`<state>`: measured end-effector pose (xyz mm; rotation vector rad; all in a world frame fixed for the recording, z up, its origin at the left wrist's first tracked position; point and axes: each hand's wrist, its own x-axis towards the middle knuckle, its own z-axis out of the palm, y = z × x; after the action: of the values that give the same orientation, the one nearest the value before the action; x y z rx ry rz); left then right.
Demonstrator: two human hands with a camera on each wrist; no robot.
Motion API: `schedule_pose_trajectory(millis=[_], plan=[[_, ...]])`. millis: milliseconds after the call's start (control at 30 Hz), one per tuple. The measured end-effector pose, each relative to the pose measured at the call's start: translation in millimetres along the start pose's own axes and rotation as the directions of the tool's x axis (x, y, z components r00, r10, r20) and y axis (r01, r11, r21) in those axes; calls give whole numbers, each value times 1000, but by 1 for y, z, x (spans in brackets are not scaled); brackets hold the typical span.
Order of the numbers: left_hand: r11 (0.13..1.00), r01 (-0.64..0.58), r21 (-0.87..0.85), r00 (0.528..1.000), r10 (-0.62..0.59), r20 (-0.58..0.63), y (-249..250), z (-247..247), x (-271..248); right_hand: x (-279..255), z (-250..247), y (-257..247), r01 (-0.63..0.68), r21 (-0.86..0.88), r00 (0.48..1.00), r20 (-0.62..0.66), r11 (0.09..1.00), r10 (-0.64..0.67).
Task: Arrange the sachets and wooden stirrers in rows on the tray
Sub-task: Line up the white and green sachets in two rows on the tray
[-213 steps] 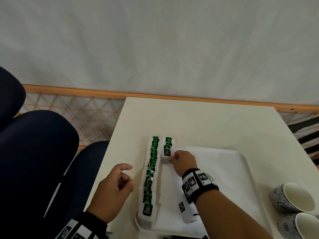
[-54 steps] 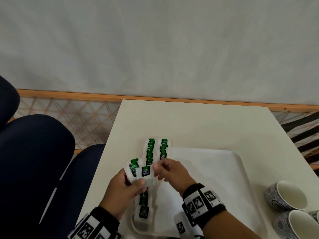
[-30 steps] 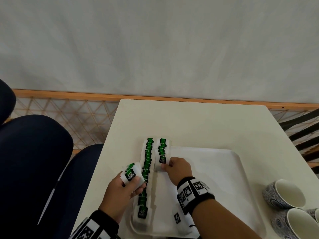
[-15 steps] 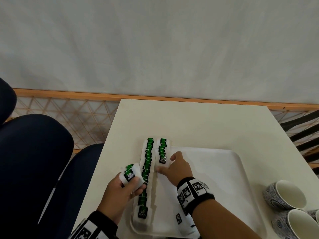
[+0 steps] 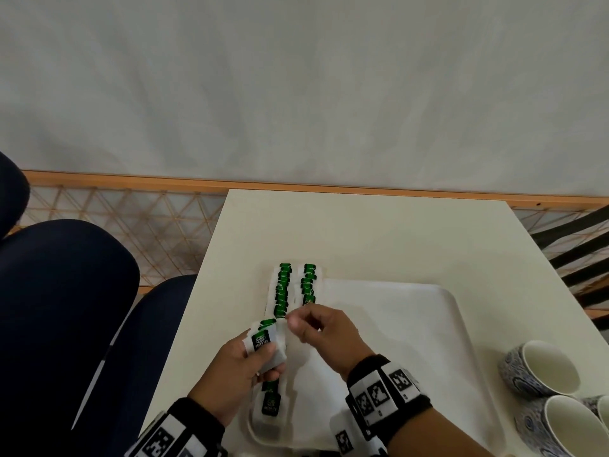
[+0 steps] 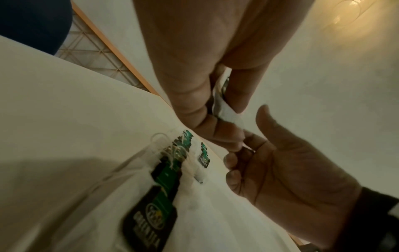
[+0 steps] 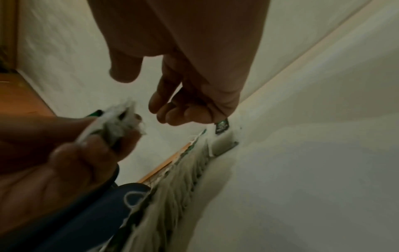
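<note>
My left hand (image 5: 260, 351) grips a small stack of white sachets with green labels (image 5: 263, 341) just above the near half of the long sachet row (image 5: 281, 291). That row runs along the left edge of the white tray (image 5: 412, 324). A shorter second row (image 5: 308, 285) lies beside it at the far end. My right hand (image 5: 296, 321) hovers at the stack's right edge, fingers curled, thumb apart, with nothing between them. In the left wrist view the stack (image 6: 224, 109) sits between thumb and fingers. In the right wrist view the stack (image 7: 116, 122) is blurred. No wooden stirrers are in view.
Patterned cups (image 5: 540, 367) stand on the cream table (image 5: 362, 232) right of the tray, another cup (image 5: 576, 423) nearer me. Dark blue chairs (image 5: 66, 291) stand left of the table. Most of the tray's right part is bare white.
My right hand has left the short row's near end and drawn back to the stack. My left hand has shifted right and up with the stack, over the long row.
</note>
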<state>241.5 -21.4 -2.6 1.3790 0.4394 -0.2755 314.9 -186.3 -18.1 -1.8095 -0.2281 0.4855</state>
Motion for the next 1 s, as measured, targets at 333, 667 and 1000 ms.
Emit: schedule_pose_trajectory(millis=[333,667,1000], plan=[[997,-75,26,996,76,-54,-4,1,4,-14,8,-1,43,18,996,72,999,-45],[993,-117,-32,985,112,-134,-2,1,2,-15,9,-2,24,27,998,65,999,-26],[986,-155,-68,975,142,-172,-1,1,4,-17,7,-4,7,111,994,105,994,-19]])
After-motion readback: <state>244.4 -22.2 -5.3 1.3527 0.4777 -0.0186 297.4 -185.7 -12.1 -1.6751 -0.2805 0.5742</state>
